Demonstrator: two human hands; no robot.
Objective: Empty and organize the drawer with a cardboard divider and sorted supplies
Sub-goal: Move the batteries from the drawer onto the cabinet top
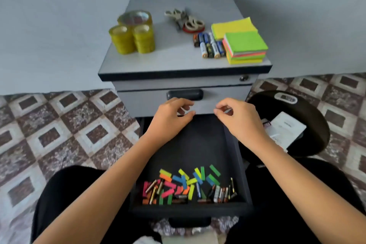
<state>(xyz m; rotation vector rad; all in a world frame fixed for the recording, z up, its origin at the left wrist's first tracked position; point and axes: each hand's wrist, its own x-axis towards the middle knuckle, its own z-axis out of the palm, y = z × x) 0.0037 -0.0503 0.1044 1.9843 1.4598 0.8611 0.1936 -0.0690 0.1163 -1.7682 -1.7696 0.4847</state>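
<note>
drawer (198,144) stands pulled right out between my knees, its dark bottom bare at the back. what is left in it lies heaped against the front wall: a muddle of coloured paper flags (178,182) with loose batteries (219,194) among and beside them. my left hand (171,117) and right hand (237,119) hover side by side over the bare back part, just below the shut upper drawer's handle (185,94). the fingers of both are loosely curled and grip nothing.

i judge the emptying about half done, and the sorting shows on the cabinet top (174,53). each kind has its own patch there so it can go back in as a group: tape rolls (131,33) stacked at the left, scissors (184,19) at the back, a row of batteries (210,45) touching the sticky note pads (244,46) at the right. the small things in the drawer probably wait till last because they are fiddly to gather. no cardboard divider is in view.

the cabinet is grey with a dark edge to its top and backs against a plain pale wall (49,35). the floor (59,125) is tiled in a brown and cream diamond pattern. to my right sits a round black thing (316,125), a bin or perhaps a stool, i cannot tell which, with white papers (285,128) on or in it.
</note>
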